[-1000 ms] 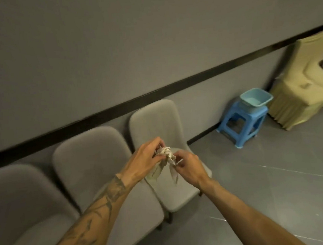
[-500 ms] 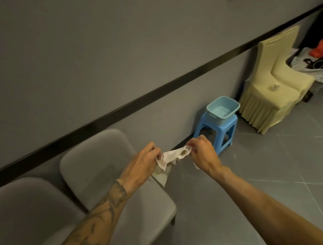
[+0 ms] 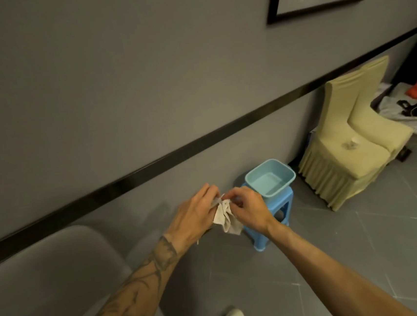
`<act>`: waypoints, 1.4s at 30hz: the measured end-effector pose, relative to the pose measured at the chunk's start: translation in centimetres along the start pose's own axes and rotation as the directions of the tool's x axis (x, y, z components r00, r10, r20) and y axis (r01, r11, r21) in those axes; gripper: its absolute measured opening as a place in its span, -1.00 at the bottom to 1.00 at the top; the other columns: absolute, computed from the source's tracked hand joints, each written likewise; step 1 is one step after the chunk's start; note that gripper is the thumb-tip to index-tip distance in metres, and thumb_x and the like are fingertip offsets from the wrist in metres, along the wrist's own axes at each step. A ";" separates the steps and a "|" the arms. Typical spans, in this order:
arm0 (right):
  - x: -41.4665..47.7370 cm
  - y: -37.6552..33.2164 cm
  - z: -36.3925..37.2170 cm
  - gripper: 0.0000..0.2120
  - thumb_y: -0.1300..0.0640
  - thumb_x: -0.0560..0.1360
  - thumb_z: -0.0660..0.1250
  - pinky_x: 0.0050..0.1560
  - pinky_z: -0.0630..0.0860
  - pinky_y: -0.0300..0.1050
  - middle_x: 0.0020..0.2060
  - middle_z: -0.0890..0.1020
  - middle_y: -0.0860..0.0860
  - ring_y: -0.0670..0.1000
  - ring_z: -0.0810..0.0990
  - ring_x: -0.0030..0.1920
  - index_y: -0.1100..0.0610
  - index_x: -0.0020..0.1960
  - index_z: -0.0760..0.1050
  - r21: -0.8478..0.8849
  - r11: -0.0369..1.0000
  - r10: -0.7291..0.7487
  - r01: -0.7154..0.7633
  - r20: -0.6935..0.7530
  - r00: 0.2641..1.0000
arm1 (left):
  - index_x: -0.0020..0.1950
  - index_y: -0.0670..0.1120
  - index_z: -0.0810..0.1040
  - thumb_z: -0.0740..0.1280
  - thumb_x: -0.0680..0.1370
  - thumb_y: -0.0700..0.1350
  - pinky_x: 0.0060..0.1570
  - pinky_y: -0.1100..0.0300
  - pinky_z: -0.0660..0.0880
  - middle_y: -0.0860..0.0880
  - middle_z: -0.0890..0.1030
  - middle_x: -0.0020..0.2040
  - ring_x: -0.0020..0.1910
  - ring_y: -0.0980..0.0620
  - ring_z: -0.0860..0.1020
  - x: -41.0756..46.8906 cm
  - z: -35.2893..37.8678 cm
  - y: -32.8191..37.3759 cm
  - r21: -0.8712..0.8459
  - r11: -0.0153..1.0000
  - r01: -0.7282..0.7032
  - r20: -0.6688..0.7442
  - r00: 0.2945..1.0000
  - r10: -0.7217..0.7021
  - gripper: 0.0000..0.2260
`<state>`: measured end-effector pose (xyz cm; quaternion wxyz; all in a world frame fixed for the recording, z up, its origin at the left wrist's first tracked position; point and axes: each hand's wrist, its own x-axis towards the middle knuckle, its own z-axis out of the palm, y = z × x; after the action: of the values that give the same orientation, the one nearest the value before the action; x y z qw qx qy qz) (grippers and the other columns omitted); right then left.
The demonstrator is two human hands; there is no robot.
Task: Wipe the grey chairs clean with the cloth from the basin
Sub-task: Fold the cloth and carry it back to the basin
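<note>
Cloth (image 3: 225, 216) bunched between left hand (image 3: 197, 213) and right hand (image 3: 249, 210), both pinching its top edge, basin (image 3: 270, 180) just beyond, bare floor (image 3: 363, 244) right.

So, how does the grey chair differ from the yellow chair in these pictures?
The grey chair has a smooth rounded back and no cover; the yellow chair wears a fabric cover with a pleated skirt. The grey chair is close, at lower left, cut off by the frame; the yellow chair is farther, at right, beyond the blue stool. Both stand along the same grey wall.
</note>
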<state>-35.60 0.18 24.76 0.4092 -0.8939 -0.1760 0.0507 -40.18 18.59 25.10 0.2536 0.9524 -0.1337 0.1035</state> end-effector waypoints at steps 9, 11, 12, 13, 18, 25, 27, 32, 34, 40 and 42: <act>15.2 9.4 -8.3 -0.66 0.14 0.48 0.48 0.19 0.64 -0.02 0.14 0.67 0.02 -0.01 0.68 0.08 0.08 0.25 0.61 0.035 0.995 0.089 -0.096 0.164 0.982 | 0.20 -0.05 0.48 0.37 0.64 -0.04 -0.07 0.09 0.56 -0.02 0.56 0.13 0.04 -0.07 0.60 19.1 8.3 -1.6 0.020 0.998 0.052 0.025 0.998 -0.052 -0.82; 18.7 11.0 -9.8 -0.64 0.17 0.45 0.52 0.19 0.62 -0.05 0.14 0.67 0.01 -0.02 0.68 0.08 0.07 0.24 0.60 -0.006 0.998 0.065 -0.065 0.181 0.981 | 0.20 -0.04 0.46 0.37 0.64 -0.01 -0.02 0.05 0.58 -0.02 0.55 0.13 0.03 -0.06 0.60 22.8 9.3 -1.9 0.031 0.996 0.083 0.038 0.996 -0.084 -0.80; 20.4 12.0 -10.5 -0.64 0.18 0.45 0.52 0.19 0.62 -0.05 0.12 0.68 0.01 -0.02 0.68 0.07 0.06 0.23 0.61 -0.011 0.999 0.052 -0.051 0.186 0.981 | 0.19 -0.03 0.45 0.36 0.65 0.01 -0.03 0.07 0.58 -0.01 0.55 0.13 0.02 -0.05 0.60 24.5 9.8 -2.0 0.046 0.995 0.094 0.049 0.994 -0.096 -0.80; 22.0 13.0 -11.1 -0.65 0.19 0.45 0.51 0.19 0.62 -0.04 0.10 0.69 0.00 -0.01 0.68 0.07 0.06 0.22 0.62 -0.016 0.999 0.033 -0.030 0.196 0.980 | 0.20 -0.02 0.44 0.35 0.66 0.04 -0.05 0.09 0.57 0.00 0.54 0.13 0.02 -0.04 0.59 26.2 10.4 -2.2 0.062 0.993 0.100 0.058 0.993 -0.103 -0.79; 30.3 19.8 -14.4 -0.68 0.22 0.50 0.44 0.18 0.57 -0.18 0.11 0.70 -0.03 -0.04 0.67 0.11 0.04 0.24 0.64 -0.073 0.995 -0.051 0.075 0.292 0.955 | 0.23 0.01 0.43 0.27 0.68 0.16 -0.03 0.01 0.58 0.04 0.53 0.15 0.02 -0.02 0.57 34.0 14.4 -2.7 0.153 0.973 0.175 0.107 0.975 -0.193 -0.73; 40.3 31.6 -19.7 -0.69 0.31 0.49 0.42 0.20 0.44 -0.25 0.16 0.67 0.06 0.07 0.64 0.17 0.12 0.21 0.66 -0.137 0.978 -0.087 0.157 0.417 0.905 | 0.50 -0.06 0.40 0.24 0.69 0.09 0.21 -0.02 0.48 -0.08 0.49 0.41 0.35 -0.15 0.51 42.2 23.2 -1.4 0.361 0.856 0.370 0.162 0.879 -0.448 -0.58; 42.1 34.6 -20.8 -0.70 0.31 0.51 0.42 0.24 0.46 -0.16 0.18 0.66 0.08 0.09 0.62 0.19 0.14 0.22 0.65 -0.147 0.978 -0.068 0.150 0.454 0.888 | 0.56 -0.06 0.35 0.20 0.71 0.11 0.32 0.01 0.42 -0.09 0.44 0.48 0.41 -0.14 0.47 43.5 25.4 -1.3 0.390 0.825 0.410 0.198 0.837 -0.510 -0.54; 45.7 40.8 -20.8 -0.72 0.33 0.53 0.39 0.23 0.52 -0.04 0.17 0.64 0.12 0.13 0.62 0.17 0.17 0.21 0.65 -0.164 0.979 -0.021 0.123 0.517 0.856 | 0.66 -0.06 0.22 0.14 0.73 0.11 0.46 0.08 0.30 -0.09 0.34 0.60 0.51 -0.09 0.39 45.1 30.1 -2.4 0.400 0.772 0.494 0.221 0.766 -0.604 -0.47; 46.6 43.0 -19.4 -0.71 0.34 0.52 0.37 0.22 0.50 -0.09 0.18 0.64 0.12 0.14 0.62 0.18 0.16 0.21 0.64 -0.182 0.978 0.011 0.100 0.525 0.851 | 0.66 -0.08 0.25 0.16 0.73 0.09 0.46 0.08 0.32 -0.13 0.37 0.58 0.50 -0.11 0.41 45.1 32.1 -3.5 0.383 0.756 0.531 0.228 0.739 -0.634 -0.48; 47.8 50.8 -10.3 -0.72 0.37 0.49 0.39 0.13 0.42 -0.18 0.13 0.65 0.12 0.16 0.62 0.16 0.16 0.15 0.65 -0.175 0.983 0.056 0.049 0.547 0.835 | 0.57 -0.16 0.42 0.33 0.68 -0.06 0.35 -0.01 0.48 -0.22 0.53 0.44 0.36 -0.19 0.56 42.8 40.7 -8.6 0.332 0.733 0.594 0.193 0.718 -0.669 -0.53; 47.5 53.8 -6.2 -0.73 0.39 0.48 0.40 0.08 0.38 -0.29 0.10 0.66 0.10 0.13 0.63 0.12 0.17 0.13 0.66 -0.137 0.990 0.039 0.044 0.545 0.838 | 0.66 -0.10 0.26 0.17 0.73 0.01 0.48 0.06 0.31 -0.10 0.38 0.58 0.51 -0.09 0.41 40.9 44.4 -11.1 0.352 0.693 0.629 0.223 0.663 -0.715 -0.50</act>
<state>24.89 -19.78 -8.91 0.2766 -0.8692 -0.2896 0.2899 7.50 -3.12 -6.89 0.1271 0.9594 0.2022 -0.1501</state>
